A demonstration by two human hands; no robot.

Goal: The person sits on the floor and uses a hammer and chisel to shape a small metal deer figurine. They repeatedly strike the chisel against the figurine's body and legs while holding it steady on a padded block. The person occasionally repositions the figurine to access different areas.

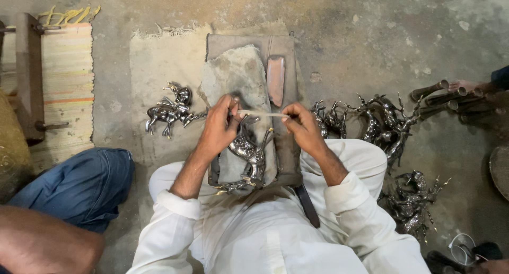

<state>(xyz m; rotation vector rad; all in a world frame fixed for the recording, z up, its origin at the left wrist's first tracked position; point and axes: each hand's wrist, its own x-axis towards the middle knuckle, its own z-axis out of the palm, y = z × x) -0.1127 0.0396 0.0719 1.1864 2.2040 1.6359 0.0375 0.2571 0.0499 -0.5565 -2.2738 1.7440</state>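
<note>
While a shiny metal deer figure [247,156] is steadied on a grey cloth [241,77] over the lap, a thin pale strip [263,114] is pinched at one end by the left hand [220,126] and at the other by the right hand [301,124], just above the figure. More metal figures [170,110] are laid on the floor [371,35] on both sides.

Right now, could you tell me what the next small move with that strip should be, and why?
Probably draw the thin strip sideways across the metal deer figure: both hands, left and right, hold its ends taut above the figure on the grey cloth.
</note>
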